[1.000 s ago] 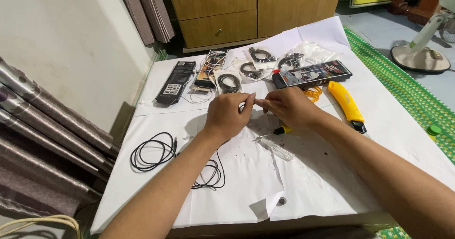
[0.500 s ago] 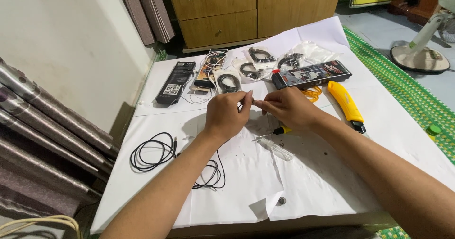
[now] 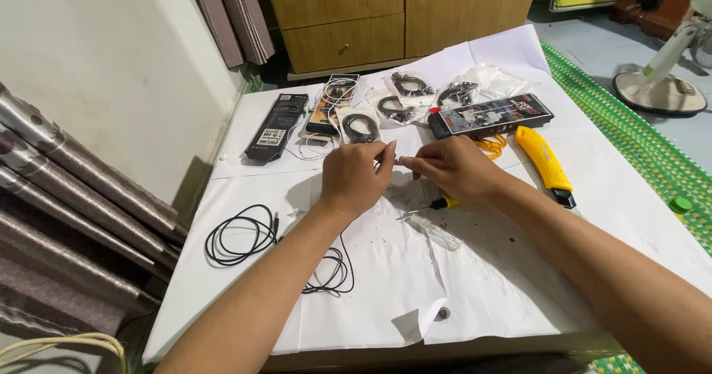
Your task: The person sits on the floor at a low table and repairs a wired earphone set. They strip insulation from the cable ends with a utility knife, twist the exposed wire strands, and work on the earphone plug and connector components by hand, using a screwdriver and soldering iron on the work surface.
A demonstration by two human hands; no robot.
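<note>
A yellow knife (image 3: 546, 163) lies near a long dark box (image 3: 489, 115), small bags of black wires (image 3: 410, 96) sit by a flat black pack (image 3: 277, 126), a black cord loop (image 3: 239, 235) lies on the white paper (image 3: 512, 285), and a fan (image 3: 664, 81) stands on the floor.

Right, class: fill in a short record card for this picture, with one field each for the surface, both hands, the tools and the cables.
Surface: table covered with white paper sheets
Left hand: raised, fingertips pinching something small; what it is cannot be told
Right hand: raised, fingertips meeting the left hand's
Tools: yellow utility knife to the right; small screwdriver under the hands
Cables: loose black cable coil to the left; bagged black cables at the far edge
Boxes: two flat dark packages
</note>
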